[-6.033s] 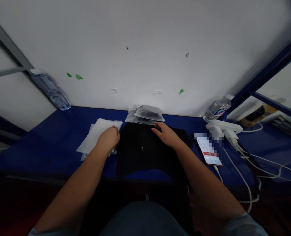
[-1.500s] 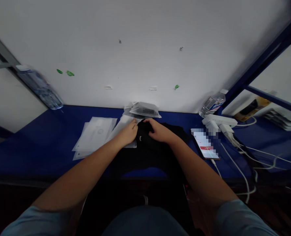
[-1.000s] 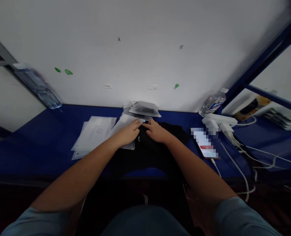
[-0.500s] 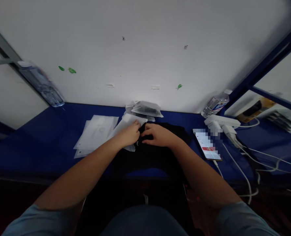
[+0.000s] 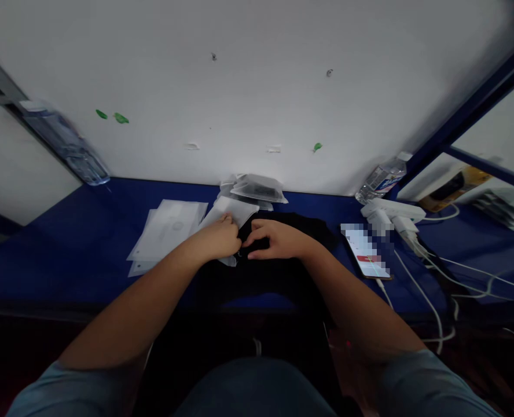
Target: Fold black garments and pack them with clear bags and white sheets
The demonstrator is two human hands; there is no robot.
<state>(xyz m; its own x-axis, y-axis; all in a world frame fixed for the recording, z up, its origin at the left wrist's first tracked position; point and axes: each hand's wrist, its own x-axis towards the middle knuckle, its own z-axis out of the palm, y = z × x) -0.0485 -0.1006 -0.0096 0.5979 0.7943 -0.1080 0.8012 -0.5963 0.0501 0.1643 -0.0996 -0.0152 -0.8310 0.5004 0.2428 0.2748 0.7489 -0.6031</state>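
A frosted plastic bag [image 5: 239, 209] lies flat on the blue table, one end over a piece of black cloth [image 5: 300, 223]. My left hand [image 5: 222, 237] is closed on the bag, curled fingers at its opening where bag and cloth meet. Right beside it, my right hand [image 5: 274, 239] rests on the cloth, its bent fingers and thumb gripping the cloth at the bag's mouth. A small white print on the cloth shows between the hands. How far the cloth reaches into the bag is hidden by my left hand.
Flat frosted bags [image 5: 170, 223] lie to the left. Filled bags [image 5: 259, 188] are stacked against the wall. On the right are a phone [image 5: 365, 255] on a cable, a power strip [image 5: 396, 209] and a water bottle [image 5: 382, 178]. A large bottle [image 5: 68, 142] stands at the left.
My left hand has shifted slightly left over the bag and now covers more of the white print. My right hand stays at the cloth, its fingers a little straighter. The view has tilted slightly.
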